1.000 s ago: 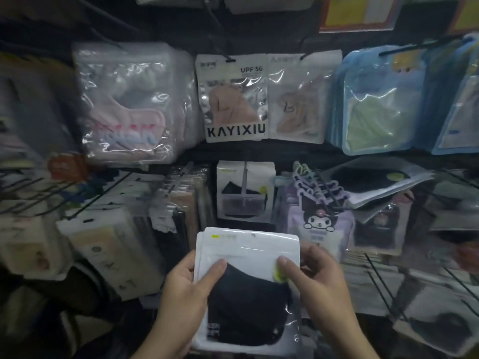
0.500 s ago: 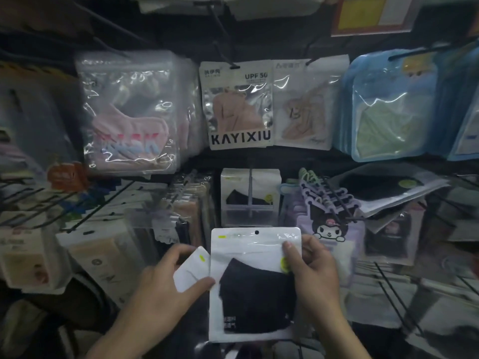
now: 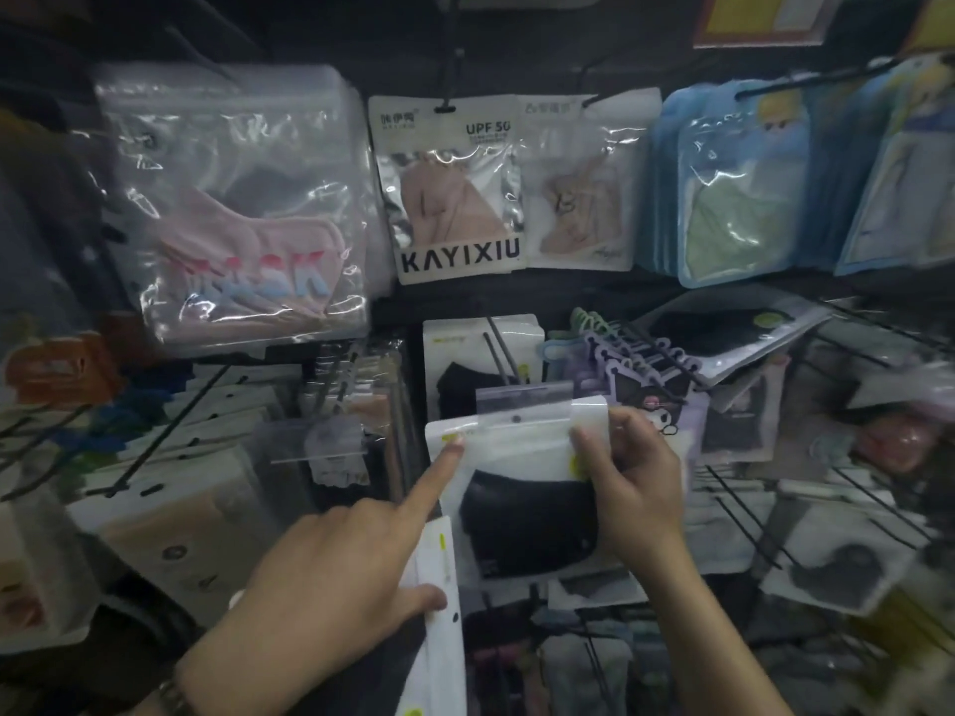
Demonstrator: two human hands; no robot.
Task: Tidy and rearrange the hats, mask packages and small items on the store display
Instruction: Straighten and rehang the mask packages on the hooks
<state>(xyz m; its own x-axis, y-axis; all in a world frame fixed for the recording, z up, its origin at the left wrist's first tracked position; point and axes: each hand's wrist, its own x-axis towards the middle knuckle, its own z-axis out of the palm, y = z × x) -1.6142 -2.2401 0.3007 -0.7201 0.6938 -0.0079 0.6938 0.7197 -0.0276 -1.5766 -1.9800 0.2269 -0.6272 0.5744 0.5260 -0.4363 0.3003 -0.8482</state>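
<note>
My right hand (image 3: 628, 483) grips a white package with a black mask (image 3: 522, 514) by its upper right corner, held upright just below a display hook (image 3: 498, 346). That hook carries a matching black mask package (image 3: 465, 359). My left hand (image 3: 336, 571) holds several more white mask packages (image 3: 439, 612) edge-on, pinched by the thumb. Its index finger is stretched out and touches the upper left corner of the package in my right hand.
Above hang a clear pink mask bag (image 3: 243, 214), a KAYIXIU beige mask pack (image 3: 449, 188) and blue packs (image 3: 734, 183). A cartoon-character pack (image 3: 646, 395) hangs right of the hook. Wire hooks with more packs stick out at left (image 3: 170, 431) and right (image 3: 749, 514).
The one black mask package has been lifted higher toward the hook. My left hand pulled the remaining packages down and left, and its index finger now touches the lifted package's corner.
</note>
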